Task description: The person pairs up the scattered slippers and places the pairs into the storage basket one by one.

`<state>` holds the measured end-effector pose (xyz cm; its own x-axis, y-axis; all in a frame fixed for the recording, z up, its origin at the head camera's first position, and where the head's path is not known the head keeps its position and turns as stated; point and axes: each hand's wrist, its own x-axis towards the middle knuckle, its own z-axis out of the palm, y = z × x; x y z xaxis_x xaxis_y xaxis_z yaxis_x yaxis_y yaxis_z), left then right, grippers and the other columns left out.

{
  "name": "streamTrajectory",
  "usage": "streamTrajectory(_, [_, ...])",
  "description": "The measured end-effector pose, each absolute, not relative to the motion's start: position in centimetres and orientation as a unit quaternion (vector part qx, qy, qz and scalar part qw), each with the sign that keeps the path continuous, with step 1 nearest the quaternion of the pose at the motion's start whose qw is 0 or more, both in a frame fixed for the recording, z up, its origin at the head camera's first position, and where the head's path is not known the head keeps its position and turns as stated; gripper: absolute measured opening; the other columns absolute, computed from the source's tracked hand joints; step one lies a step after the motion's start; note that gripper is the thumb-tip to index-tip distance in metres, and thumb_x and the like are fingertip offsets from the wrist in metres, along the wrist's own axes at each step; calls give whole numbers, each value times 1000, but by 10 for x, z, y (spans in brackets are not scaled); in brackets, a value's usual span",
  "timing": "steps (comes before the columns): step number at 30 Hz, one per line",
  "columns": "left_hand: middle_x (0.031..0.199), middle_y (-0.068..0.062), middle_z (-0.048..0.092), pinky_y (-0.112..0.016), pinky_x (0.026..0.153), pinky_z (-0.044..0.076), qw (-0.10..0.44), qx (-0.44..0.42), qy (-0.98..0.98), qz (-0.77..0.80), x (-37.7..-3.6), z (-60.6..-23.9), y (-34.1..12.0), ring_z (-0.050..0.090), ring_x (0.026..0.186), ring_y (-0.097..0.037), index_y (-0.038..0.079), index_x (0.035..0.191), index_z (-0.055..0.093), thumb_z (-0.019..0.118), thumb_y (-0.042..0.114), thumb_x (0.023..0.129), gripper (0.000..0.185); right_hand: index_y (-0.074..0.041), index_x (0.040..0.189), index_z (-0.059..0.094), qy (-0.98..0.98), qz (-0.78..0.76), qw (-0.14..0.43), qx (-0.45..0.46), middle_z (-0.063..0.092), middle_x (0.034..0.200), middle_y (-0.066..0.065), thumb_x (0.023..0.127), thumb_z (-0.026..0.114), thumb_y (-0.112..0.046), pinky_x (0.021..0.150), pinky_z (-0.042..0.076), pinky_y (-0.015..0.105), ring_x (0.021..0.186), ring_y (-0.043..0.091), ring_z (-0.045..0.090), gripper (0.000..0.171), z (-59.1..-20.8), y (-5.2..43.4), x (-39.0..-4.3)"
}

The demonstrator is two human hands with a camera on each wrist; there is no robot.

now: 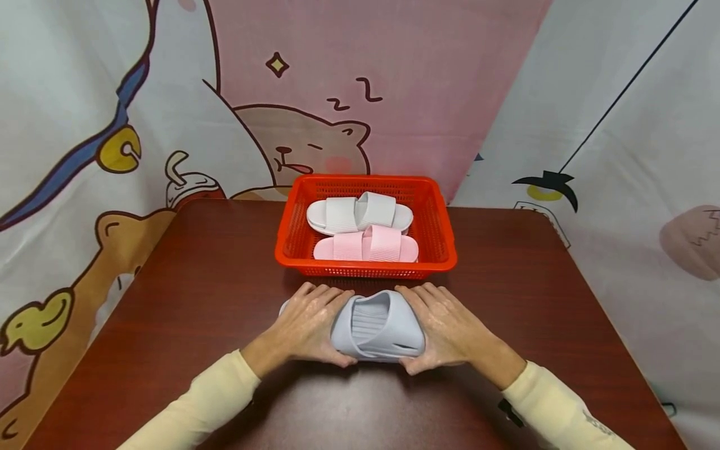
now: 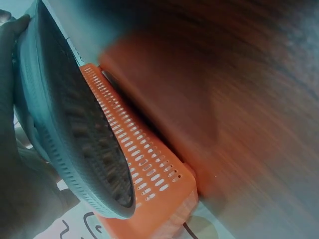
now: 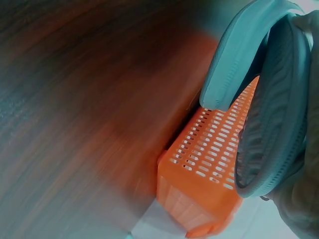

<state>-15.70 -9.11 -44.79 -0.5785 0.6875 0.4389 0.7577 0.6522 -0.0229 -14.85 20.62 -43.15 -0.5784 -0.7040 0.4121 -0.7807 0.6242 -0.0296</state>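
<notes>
Two hands clasp a pair of grey slippers (image 1: 378,326) pressed together on the tabletop (image 1: 202,281), just in front of the red basket (image 1: 292,240). Left hand (image 1: 308,324) curls round one side, right hand (image 1: 444,326) round the other. Inside the basket lie white slippers (image 1: 360,214) at the back and pink slippers (image 1: 365,247) nearer the hands.

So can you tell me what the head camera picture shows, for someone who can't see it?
Two hands, the left hand and the right hand, hold grey-blue slippers between them on a dark wooden table. Just behind stands a red basket with a white pair of slippers and a pink pair inside, before a cartoon cloth backdrop.
</notes>
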Motion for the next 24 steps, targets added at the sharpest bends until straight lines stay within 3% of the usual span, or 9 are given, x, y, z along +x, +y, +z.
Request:
streamTrajectory(18, [110, -3, 68, -40, 79, 45, 198, -409, -886, -93, -151, -441, -87, 61, 96, -22, 9, 128, 64, 72, 84, 52, 107, -3, 131, 56, -883, 115, 197, 410, 63, 106, 5, 55, 75, -71, 72, 47, 38, 93, 21, 55, 105, -431, 197, -141])
streamTrajectory(24, [113, -4, 69, -41, 81, 46, 200, -407, -887, -89, -147, -440, -88, 62, 99, -23, 7, 131, 64, 72, 84, 52, 110, -3, 139, 51, -887, 114, 180, 411, 62, 114, 6, 56, 76, -73, 76, 48, 39, 99, 21, 56, 112, -432, 199, -137])
